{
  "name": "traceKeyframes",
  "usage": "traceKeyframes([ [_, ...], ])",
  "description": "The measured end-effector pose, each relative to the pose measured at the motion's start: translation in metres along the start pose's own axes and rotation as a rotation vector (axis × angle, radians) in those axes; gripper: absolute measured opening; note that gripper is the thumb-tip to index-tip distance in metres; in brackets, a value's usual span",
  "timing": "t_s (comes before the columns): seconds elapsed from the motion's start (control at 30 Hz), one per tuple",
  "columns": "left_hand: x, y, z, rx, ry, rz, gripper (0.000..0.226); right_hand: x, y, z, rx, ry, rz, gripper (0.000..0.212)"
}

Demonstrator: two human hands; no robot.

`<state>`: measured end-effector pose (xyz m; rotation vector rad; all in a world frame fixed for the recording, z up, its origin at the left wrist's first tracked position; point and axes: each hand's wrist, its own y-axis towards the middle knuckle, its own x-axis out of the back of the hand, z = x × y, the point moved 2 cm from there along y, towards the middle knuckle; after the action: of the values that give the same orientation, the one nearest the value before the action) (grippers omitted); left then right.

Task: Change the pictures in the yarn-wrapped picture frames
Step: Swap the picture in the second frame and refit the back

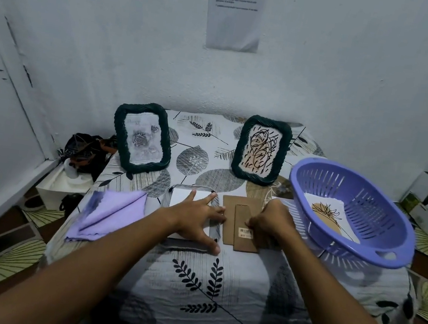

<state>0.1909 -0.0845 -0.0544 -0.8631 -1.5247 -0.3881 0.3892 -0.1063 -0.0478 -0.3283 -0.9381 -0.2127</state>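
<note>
Two dark green yarn-wrapped frames stand at the back of the table: the left frame (142,137) shows a grey rose picture, the right frame (262,149) a black scribble drawing. A third frame lies face down in the middle, with a white sheet (181,197) over its opening. My left hand (200,219) rests on that sheet with fingers spread. Beside it lies a brown cardboard backing (239,207) with its stand flap. My right hand (270,224) has curled fingers pinching the backing's right edge.
A purple plastic basket (352,210) sits at the right with a leaf picture (330,215) inside. A folded lilac cloth (108,214) lies at the left. The table wears a leaf-print cover (211,286). A dark bag (86,152) sits on the floor left.
</note>
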Motion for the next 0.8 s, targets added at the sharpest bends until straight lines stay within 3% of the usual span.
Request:
traceKeyframes([
  [0.13,-0.001,-0.003,0.0,0.007,-0.046,-0.04,0.095,0.001,-0.004,0.006,0.043,-0.006,-0.03,0.026],
  [0.23,0.004,-0.014,0.003,0.056,-0.171,-0.145,0.098,0.0,-0.007,0.02,0.15,0.182,-0.062,0.015],
  [0.33,0.005,-0.034,0.017,0.162,-0.288,-0.27,0.098,-0.007,-0.016,0.039,0.184,0.464,0.097,0.013],
  [0.43,-0.002,-0.058,0.038,0.266,-0.313,-0.326,0.115,-0.019,-0.023,0.051,0.158,0.506,0.184,0.013],
  [0.6,-0.005,-0.088,0.044,0.319,-0.311,-0.29,0.079,-0.037,-0.02,0.056,0.136,0.511,0.172,0.025],
  [0.73,-0.011,-0.091,0.043,0.39,-0.316,-0.189,0.12,-0.043,-0.019,0.06,0.143,0.492,0.167,0.021],
  [0.8,-0.013,-0.088,0.047,0.403,-0.303,-0.195,0.129,-0.045,-0.019,0.062,0.135,0.488,0.164,0.017],
])
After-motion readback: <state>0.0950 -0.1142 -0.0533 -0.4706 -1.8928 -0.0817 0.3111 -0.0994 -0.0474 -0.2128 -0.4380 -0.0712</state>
